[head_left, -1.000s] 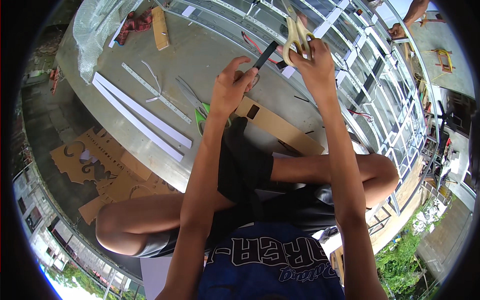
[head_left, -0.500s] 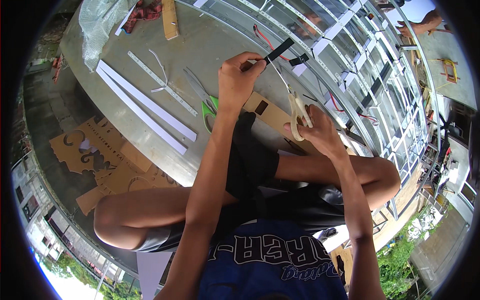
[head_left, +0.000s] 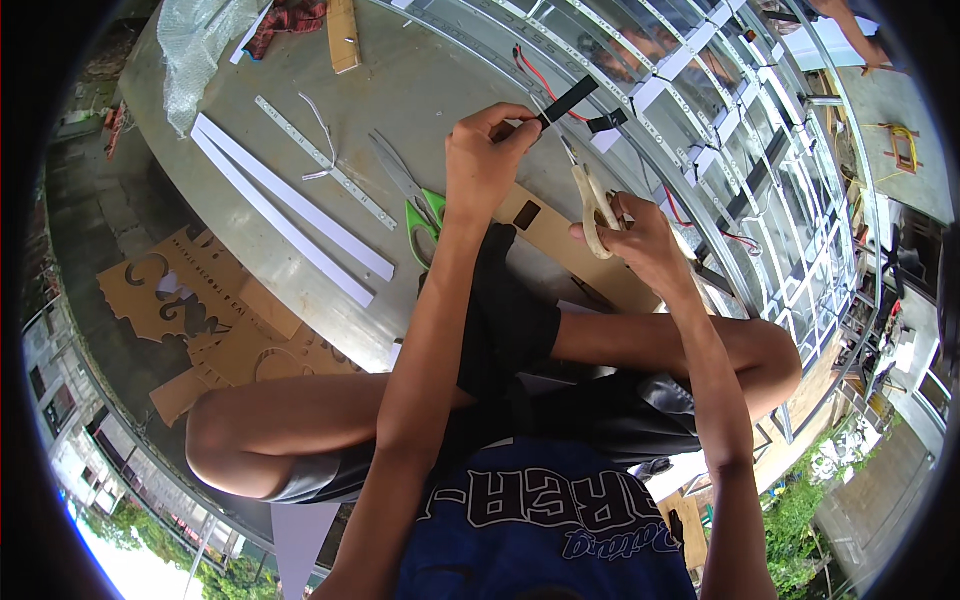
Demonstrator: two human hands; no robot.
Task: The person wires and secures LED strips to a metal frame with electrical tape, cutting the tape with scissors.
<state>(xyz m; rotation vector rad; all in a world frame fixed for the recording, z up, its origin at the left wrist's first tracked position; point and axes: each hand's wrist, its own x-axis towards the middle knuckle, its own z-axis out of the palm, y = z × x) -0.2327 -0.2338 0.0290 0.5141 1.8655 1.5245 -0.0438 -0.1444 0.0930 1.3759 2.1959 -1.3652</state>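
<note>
My left hand (head_left: 487,155) pinches one end of a short black strip (head_left: 570,104), which looks like tape and slants up to the right. In my right hand (head_left: 642,240) is a pair of scissors with cream handles (head_left: 590,205); thumb and fingers are in its loops. The blades point up toward the strip, their tips just beneath it, and whether they touch it I cannot tell. Beside the strip's right end lies a small black piece (head_left: 607,122) near a red wire (head_left: 537,72). Green-handled scissors (head_left: 424,217) rest on the metal surface left of my left wrist.
A metal frame carrying LED strips (head_left: 690,110) fills the upper right. Two white strips (head_left: 290,205), a loose LED strip (head_left: 325,160) and bubble wrap (head_left: 205,60) lie at left. Cut cardboard (head_left: 540,225) is by my legs. Another person's arm (head_left: 850,30) shows at far upper right.
My left hand has shifted slightly right with the black strip. The cream scissors' handles have come closer together. At upper right the other person's arm has moved up.
</note>
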